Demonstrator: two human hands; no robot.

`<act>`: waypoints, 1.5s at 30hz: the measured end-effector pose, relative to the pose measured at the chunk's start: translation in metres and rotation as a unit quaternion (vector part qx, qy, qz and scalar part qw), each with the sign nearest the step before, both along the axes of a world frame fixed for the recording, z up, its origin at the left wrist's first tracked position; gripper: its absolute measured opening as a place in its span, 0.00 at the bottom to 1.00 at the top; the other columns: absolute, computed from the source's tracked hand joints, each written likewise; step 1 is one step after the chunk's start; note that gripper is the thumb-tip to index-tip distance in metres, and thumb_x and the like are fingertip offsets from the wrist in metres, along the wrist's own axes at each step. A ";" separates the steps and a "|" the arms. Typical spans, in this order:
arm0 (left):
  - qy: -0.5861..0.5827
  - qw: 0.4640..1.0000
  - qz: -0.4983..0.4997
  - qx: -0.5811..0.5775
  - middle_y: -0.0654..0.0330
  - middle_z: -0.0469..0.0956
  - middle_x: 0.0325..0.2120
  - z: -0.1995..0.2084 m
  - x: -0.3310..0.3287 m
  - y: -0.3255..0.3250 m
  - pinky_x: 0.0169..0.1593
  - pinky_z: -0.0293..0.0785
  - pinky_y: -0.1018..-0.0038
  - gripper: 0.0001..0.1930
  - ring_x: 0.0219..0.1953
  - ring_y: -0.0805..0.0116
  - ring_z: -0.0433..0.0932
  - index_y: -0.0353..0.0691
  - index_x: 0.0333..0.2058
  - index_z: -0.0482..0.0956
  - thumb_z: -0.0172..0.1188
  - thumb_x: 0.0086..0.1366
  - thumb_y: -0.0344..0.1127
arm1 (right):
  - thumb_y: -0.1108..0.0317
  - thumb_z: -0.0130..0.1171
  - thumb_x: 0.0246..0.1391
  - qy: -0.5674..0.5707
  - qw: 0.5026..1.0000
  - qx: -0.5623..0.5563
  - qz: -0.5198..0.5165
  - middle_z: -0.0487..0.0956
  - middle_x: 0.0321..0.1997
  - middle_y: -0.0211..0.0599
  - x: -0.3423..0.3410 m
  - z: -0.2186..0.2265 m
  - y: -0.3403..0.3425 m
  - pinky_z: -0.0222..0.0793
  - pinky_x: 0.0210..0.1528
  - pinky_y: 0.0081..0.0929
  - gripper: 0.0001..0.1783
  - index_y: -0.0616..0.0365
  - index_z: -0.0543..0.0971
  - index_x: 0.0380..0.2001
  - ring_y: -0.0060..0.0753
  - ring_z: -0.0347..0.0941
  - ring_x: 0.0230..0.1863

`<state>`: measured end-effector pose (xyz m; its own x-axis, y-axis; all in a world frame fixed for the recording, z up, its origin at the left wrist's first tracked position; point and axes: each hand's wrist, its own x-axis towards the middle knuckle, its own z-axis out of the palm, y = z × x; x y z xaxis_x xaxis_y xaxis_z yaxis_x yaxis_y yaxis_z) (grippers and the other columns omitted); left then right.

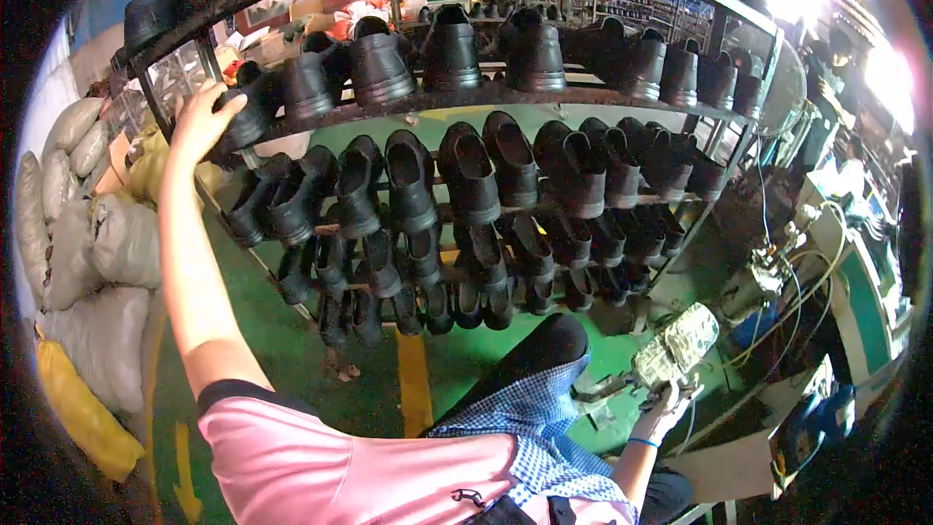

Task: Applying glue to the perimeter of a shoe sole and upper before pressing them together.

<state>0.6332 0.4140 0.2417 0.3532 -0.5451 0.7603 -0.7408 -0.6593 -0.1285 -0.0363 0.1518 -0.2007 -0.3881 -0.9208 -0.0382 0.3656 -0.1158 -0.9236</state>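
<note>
A tall metal shoe rack [457, 102] stands before me, its shelves lined with black shoes [470, 170]. My left arm reaches far out to the rack's upper left end. There my left hand [202, 119] is closed on the frame, thumb stretched toward a black shoe [249, 109] at the shelf's end; some fingertips are hidden. Low on the right, my right hand [663, 415] is closed beside a pale, worn cylindrical machine part [675, 345]. What its fingers hold is too unclear to make out.
Stuffed pale sacks [107, 233] and a yellow sack [86, 408] are piled at left. Machinery with loose cables [777, 277] fills the right side. Another person [831, 87] stands at far right. Yellow lines [414, 384] mark the green floor.
</note>
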 end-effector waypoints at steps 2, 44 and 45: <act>0.034 0.996 -0.077 -0.008 0.50 0.79 0.44 0.003 0.014 0.003 0.58 0.64 0.52 0.22 0.52 0.52 0.77 0.31 0.41 0.82 0.58 0.71 0.49 | 0.66 0.57 0.60 0.011 1.000 -0.012 0.000 0.72 0.36 0.32 -0.005 -0.003 -0.001 0.61 0.25 0.18 0.41 0.47 0.53 0.74 0.22 0.65 0.26; -0.021 0.567 -0.742 0.357 0.62 0.76 0.61 -0.257 -0.477 -0.258 0.71 0.62 0.55 0.23 0.67 0.58 0.70 0.46 0.58 0.77 0.60 0.63 0.31 | 0.54 0.60 0.62 0.574 0.819 0.014 -0.001 0.79 0.38 0.41 -0.009 -0.039 0.038 0.78 0.37 0.38 0.19 0.50 0.79 0.52 0.45 0.80 0.39; -0.028 0.561 -0.743 0.365 0.62 0.75 0.61 -0.254 -0.479 -0.260 0.71 0.61 0.55 0.22 0.67 0.59 0.70 0.47 0.57 0.77 0.58 0.64 0.31 | 0.53 0.60 0.62 0.569 0.822 0.004 0.011 0.79 0.38 0.41 -0.011 -0.037 0.040 0.77 0.36 0.39 0.19 0.50 0.79 0.51 0.46 0.80 0.38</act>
<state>0.1541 0.1542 -0.0123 -0.9160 -0.3792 0.1307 -0.3840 0.9232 -0.0127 -0.0474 0.1920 -0.2379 -0.1603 -0.9294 0.3325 -0.7344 -0.1127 -0.6693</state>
